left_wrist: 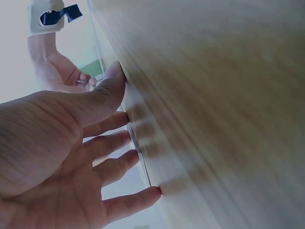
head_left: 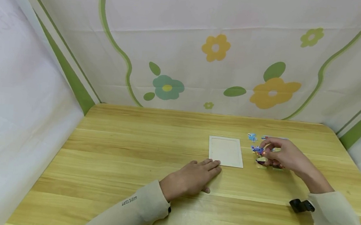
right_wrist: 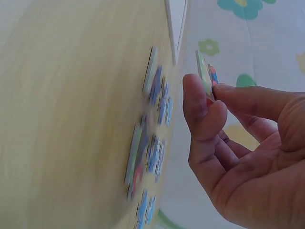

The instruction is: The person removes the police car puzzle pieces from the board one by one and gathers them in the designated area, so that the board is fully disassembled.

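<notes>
A white puzzle frame (head_left: pixel 225 153) lies flat on the wooden table. My left hand (head_left: pixel 194 176) rests with fingers extended, its fingertips at the frame's near edge; in the left wrist view these fingers (left_wrist: pixel 116 167) touch down along that edge. Right of the frame, my right hand (head_left: pixel 285 156) is raised over a group of jigsaw pieces. Between its thumb and fingers it pinches what looks like two thin jigsaw pieces (right_wrist: pixel 203 71), one greenish, one blue and red. Several colourful jigsaw pieces (right_wrist: pixel 153 155) lie beneath, partly hidden by this hand in the head view.
A light-blue jigsaw piece (head_left: pixel 252 137) lies near the back of the group. Behind the wooden table (head_left: pixel 115 149) hangs a white cloth (head_left: pixel 180 47) printed with flowers, and more cloth closes off both sides.
</notes>
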Tool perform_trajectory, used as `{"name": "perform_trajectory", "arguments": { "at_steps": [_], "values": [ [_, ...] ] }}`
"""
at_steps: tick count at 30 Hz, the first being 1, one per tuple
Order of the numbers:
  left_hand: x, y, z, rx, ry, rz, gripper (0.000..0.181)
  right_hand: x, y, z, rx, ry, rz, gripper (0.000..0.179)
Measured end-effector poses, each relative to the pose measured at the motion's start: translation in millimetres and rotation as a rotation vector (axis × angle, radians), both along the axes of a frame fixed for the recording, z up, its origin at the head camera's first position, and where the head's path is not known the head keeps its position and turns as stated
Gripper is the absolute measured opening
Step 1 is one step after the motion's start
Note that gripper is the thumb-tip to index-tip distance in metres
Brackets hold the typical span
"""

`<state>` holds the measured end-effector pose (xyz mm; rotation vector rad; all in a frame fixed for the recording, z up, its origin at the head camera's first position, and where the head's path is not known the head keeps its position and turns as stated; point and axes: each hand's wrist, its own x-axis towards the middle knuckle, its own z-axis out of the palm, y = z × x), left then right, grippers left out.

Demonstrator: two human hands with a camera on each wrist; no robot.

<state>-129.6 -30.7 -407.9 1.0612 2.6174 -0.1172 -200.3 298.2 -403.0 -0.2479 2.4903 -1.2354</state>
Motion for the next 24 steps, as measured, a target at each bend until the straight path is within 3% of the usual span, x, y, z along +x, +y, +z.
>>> {"name": "perform_trajectory", "arguments": {
  "at_steps": [11,24],
  "values": [
    [0.7,-0.6,0.4,0.000,-0.004,0.003,0.078,5.5,42,-4.0,0.050,0.025,-0.046,0.026],
    [1.1,-0.4,0.8,0.003,0.007,-0.004,0.077,5.1,75,-13.7,0.091,-0.014,-0.076,0.033]
  ]
}}
